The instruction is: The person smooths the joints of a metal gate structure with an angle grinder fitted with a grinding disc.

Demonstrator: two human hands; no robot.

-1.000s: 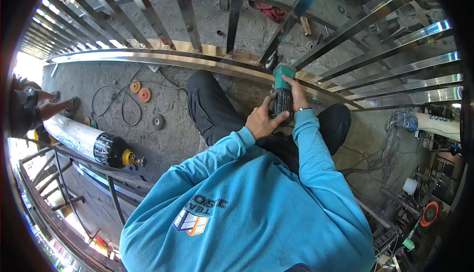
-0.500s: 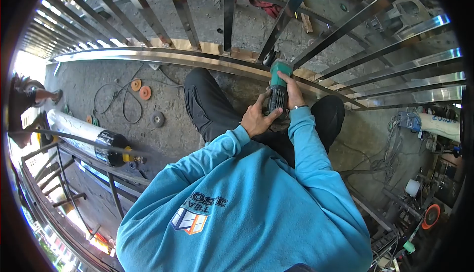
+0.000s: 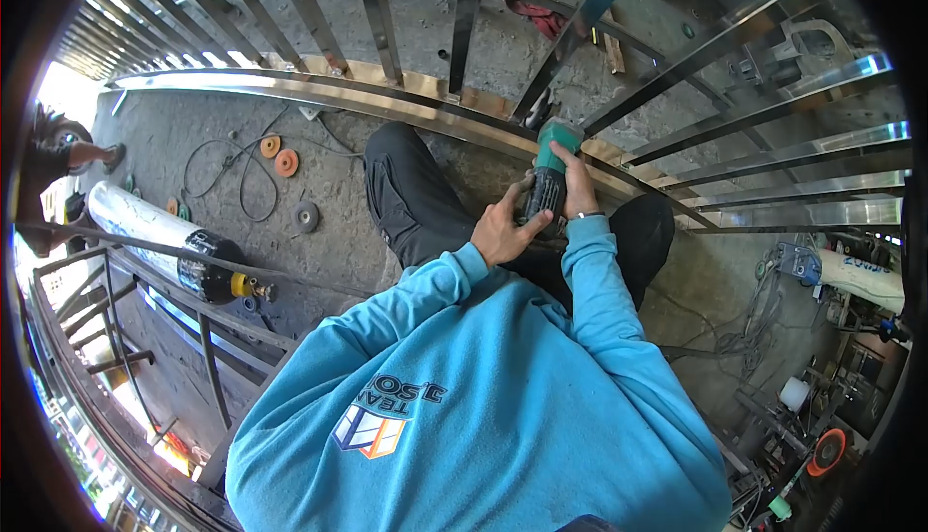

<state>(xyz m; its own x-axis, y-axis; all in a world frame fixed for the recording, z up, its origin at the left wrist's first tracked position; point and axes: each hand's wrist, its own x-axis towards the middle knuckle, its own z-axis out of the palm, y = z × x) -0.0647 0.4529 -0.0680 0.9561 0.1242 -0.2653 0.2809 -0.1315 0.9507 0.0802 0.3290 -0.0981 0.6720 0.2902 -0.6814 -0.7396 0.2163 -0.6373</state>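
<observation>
A power tool point(image 3: 555, 153) with a green head and a black ribbed body is held between my two hands. My left hand point(image 3: 505, 226) wraps the black body from the left side, its thumb across it. My right hand point(image 3: 578, 182) grips the right side, with its fingers up on the green head. The tool's head meets the lower rail point(image 3: 445, 118) of a metal railing, close to the foot of an upright bar point(image 3: 568, 37). What lies beyond the head is partly hidden.
Orange discs point(image 3: 286, 162), a grey disc point(image 3: 305, 216) and a looped cable lie on the floor at left. Behind them are a gas cylinder point(image 3: 159, 232) and a metal frame point(image 3: 208, 358). Another cylinder point(image 3: 855, 276) is at right. Part of a person point(image 3: 92, 153) shows far left.
The view has shifted slightly, so the railing and floor items sit in slightly different places. Both hands keep their hold on the power tool.
</observation>
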